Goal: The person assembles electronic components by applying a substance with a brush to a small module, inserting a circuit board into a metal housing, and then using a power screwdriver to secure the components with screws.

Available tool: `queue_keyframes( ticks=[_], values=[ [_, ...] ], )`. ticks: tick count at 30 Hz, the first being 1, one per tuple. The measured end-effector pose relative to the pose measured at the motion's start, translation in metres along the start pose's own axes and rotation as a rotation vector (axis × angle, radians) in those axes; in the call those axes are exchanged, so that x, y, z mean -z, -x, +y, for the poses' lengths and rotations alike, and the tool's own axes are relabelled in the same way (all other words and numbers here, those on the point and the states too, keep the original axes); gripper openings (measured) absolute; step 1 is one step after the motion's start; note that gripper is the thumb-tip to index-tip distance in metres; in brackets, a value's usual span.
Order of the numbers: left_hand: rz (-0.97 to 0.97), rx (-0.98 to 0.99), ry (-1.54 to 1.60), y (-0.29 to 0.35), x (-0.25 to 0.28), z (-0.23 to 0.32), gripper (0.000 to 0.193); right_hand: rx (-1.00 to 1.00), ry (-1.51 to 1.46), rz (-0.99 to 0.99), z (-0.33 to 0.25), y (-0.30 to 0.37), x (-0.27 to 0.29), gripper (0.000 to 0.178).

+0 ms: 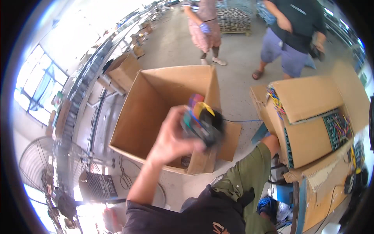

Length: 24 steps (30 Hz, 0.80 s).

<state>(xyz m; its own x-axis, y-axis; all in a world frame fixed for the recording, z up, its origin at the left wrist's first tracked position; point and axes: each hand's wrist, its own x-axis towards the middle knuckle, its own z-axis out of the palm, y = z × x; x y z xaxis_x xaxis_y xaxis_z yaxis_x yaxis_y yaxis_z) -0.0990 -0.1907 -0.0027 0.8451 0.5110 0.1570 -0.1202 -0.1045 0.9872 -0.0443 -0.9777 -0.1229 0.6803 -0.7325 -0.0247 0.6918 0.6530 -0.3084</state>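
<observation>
My left hand (170, 141) reaches up over the big open carton (134, 121), thumb and fingers closed around a dark, rounded wired part (208, 126). Yellow, red, blue and green show on it, but motion blur hides its exact kind. It is held above the carton's near right side. Little of the carton's contents can be made out; a small dark round thing (186, 160) lies low in its near corner. My right hand is not in view.
Right of my knee stands another carton (311, 144), packed with greenish parts and coloured wires. A wooden board (325, 202) lies nearer. At left are a large fan (50, 167) and a long conveyor line (87, 66). Two people (204, 27) (292, 35) stand beyond the cartons.
</observation>
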Motion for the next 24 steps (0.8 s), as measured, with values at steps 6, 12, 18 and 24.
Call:
queue_keyframes(
  ticks=[6,12,18,24],
  values=[
    [0.337,0.566,-0.555,-0.046,0.212,-0.159,0.076,-0.118,0.561,0.402,0.029,-0.03,-0.02,0.04],
    [0.746,0.553,-1.205,-0.066,0.326,-0.257,0.063,-0.347,0.384,0.342,0.012,-0.081,0.026,0.033],
    [0.747,-0.067,-0.74,-0.132,0.273,-0.11,0.031,-0.464,0.505,0.327,0.001,-0.04,0.037,0.051],
    [0.34,-0.512,-0.444,-0.127,-0.008,0.055,0.018,-0.523,0.298,0.255,-0.098,-0.102,0.135,0.04]
  ],
)
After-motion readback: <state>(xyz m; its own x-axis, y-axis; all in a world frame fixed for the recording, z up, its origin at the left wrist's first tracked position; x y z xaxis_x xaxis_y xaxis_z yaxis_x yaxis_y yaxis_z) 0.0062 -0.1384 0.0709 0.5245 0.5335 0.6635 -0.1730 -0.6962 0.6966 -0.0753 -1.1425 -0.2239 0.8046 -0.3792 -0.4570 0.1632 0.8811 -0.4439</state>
